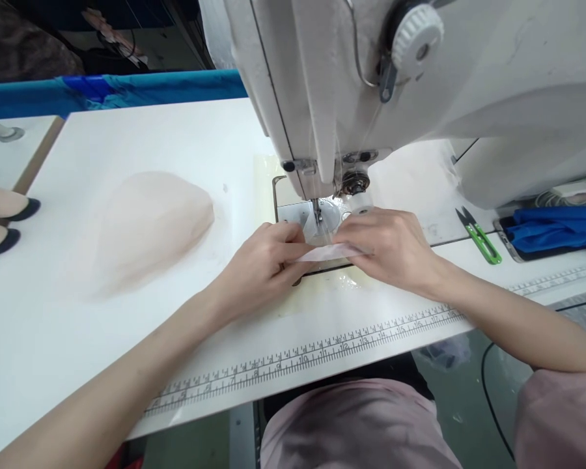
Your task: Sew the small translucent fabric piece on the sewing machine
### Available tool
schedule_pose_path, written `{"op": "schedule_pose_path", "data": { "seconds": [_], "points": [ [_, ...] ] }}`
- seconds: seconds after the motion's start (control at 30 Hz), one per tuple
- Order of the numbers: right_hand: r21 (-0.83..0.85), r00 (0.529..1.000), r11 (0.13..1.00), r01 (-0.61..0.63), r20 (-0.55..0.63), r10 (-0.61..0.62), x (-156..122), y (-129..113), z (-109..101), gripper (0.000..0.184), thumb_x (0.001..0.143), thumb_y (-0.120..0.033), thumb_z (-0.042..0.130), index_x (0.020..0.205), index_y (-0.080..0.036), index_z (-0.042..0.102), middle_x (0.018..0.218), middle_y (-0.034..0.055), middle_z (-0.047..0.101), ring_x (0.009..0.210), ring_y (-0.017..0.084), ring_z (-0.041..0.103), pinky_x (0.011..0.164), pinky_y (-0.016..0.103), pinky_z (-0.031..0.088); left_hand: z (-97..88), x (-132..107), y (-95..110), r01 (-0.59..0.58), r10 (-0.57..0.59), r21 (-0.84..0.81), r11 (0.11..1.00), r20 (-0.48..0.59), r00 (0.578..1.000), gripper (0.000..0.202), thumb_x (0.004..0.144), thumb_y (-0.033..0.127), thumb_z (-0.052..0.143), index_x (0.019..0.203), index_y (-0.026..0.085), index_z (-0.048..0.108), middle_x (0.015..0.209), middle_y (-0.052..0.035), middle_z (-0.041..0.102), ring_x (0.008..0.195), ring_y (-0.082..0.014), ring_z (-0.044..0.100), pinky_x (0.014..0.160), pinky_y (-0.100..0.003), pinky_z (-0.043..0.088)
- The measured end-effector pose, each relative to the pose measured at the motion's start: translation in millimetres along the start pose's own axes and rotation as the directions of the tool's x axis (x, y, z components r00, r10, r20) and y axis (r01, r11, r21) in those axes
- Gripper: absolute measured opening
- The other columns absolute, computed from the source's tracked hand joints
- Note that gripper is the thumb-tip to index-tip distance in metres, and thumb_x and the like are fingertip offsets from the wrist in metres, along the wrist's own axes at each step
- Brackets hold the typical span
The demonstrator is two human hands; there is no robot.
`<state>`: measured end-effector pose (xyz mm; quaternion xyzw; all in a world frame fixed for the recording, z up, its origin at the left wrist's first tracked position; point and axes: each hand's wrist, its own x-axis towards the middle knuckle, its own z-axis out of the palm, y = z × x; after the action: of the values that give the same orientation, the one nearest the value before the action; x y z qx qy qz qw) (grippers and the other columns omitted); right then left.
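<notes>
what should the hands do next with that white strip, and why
Probably ease the white strip forward toward the presser foot, keeping it stretched: the left hand and right hand pinch it at either end, and it appears to lie on the near side of the foot, not under it.

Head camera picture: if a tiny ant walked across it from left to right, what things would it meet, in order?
Two black-tipped beige things → sheer pale piece → left hand → thin white strip → right hand → green snips → blue cloth.
</notes>
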<state>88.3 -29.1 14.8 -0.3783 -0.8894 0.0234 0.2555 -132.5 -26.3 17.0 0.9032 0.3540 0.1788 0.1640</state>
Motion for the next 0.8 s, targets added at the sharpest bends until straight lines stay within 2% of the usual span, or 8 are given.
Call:
{"op": "schedule_pose_path", "data": {
  "seconds": [0.07,0.17,0.27,0.33,0.4,0.63,0.8],
  "points": [
    [-0.026,0.998,0.998,0.052,0.031,-0.051,-1,-1,0,0.02,0.089,-0.017,0.054,0.079,-0.019,0.071,0.086,-0.0001,0.073,0.077,0.016,0.06,0.058,0.028,0.038,4.2,-5,0,-0.091,0.103,0.179,0.98,-0.056,0.993,0.031,0.095,0.023,0.043,0.086,0.018,0.072,0.071,-0.0033,0.055,0.066,-0.0163,0.051,0.066,-0.034,0.041],
    [-0.1,0.984,0.979,0.176,0.024,-0.174,-3,-3,0,0.018,0.087,-0.015,0.056,0.078,-0.018,0.071,0.093,0.0005,0.074,0.088,0.019,0.059,0.068,0.031,0.04,7.5,-11,6,-0.214,0.281,0.455,0.864,-0.084,0.956,0.026,0.093,0.02,0.046,0.102,0.021,0.07,0.074,-0.0029,0.062,0.071,-0.0192,0.054,0.074,-0.038,0.042],
    [-0.161,0.965,0.952,0.262,0.042,-0.258,-4,-4,0,0.019,0.086,-0.01,0.055,0.079,-0.017,0.071,0.092,0.0,0.074,0.093,0.02,0.059,0.073,0.033,0.039,9.6,-17,14,-0.237,0.372,0.644,0.728,-0.08,0.925,0.024,0.089,0.017,0.056,0.111,0.02,0.067,0.098,-0.0037,0.071,0.09,-0.0213,0.06,0.086,-0.039,0.042],
    [-0.174,0.961,0.945,0.277,0.054,-0.271,-4,-5,0,0.021,0.086,-0.007,0.053,0.079,-0.017,0.07,0.088,-0.0003,0.074,0.093,0.019,0.06,0.073,0.033,0.039,11.8,-20,19,-0.218,0.339,0.66,0.719,-0.06,0.939,0.031,0.089,0.014,0.057,0.119,0.017,0.062,0.12,-0.0058,0.067,0.109,-0.022,0.058,0.094,-0.039,0.041],
    [-0.173,0.961,0.945,0.277,0.058,-0.271,-4,-5,-1,0.022,0.086,-0.006,0.052,0.079,-0.017,0.07,0.087,-0.0003,0.075,0.093,0.018,0.06,0.074,0.034,0.038,14.5,-23,21,-0.203,0.283,0.623,0.755,-0.031,0.959,0.034,0.091,0.013,0.054,0.125,0.015,0.057,0.13,-0.0088,0.061,0.119,-0.0226,0.056,0.1,-0.042,0.04],
    [-0.166,0.963,0.949,0.27,0.059,-0.263,-4,-6,-1,0.022,0.087,-0.008,0.052,0.079,-0.016,0.07,0.088,0.0006,0.075,0.089,0.017,0.06,0.076,0.034,0.038,18.4,-27,18,-0.192,0.241,0.554,0.81,-0.016,0.97,0.033,0.093,0.012,0.051,0.125,0.012,0.056,0.128,-0.0147,0.061,0.117,-0.0262,0.06,0.108,-0.053,0.035],
    [-0.182,0.965,0.948,0.262,0.047,-0.258,-3,-5,0,0.024,0.09,-0.01,0.05,0.079,-0.017,0.07,0.089,-0.0003,0.075,0.089,0.016,0.062,0.077,0.034,0.038,17.8,-26,16,-0.165,0.222,0.53,0.832,-0.045,0.974,0.035,0.093,0.013,0.051,0.127,0.013,0.056,0.126,-0.0138,0.062,0.117,-0.0259,0.06,0.114,-0.054,0.027]
  ]
}}
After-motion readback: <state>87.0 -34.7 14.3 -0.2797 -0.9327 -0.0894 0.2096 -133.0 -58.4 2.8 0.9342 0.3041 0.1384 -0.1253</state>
